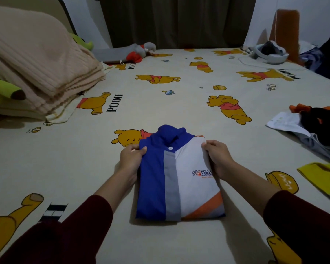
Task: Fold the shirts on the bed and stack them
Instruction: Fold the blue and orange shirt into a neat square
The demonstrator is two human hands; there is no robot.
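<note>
— The bed runs away ahead of both hands. Where's the folded shirt?

— Squarely between them, long axis pointing straight away, collar at the far end.

— Left hand?

— Fingers curled over the blue edge, pinching it.

— Right hand?

— Gripping the white edge just the same. Neither's nearer. The unfolded clothes lie well off beyond the right hand; I'd guess those follow.

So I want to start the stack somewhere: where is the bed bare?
Bare sheet lies beyond the folded shirt, between the beige blanket and the unfolded clothes, and left of the left hand. The right edge is crowded.
</note>
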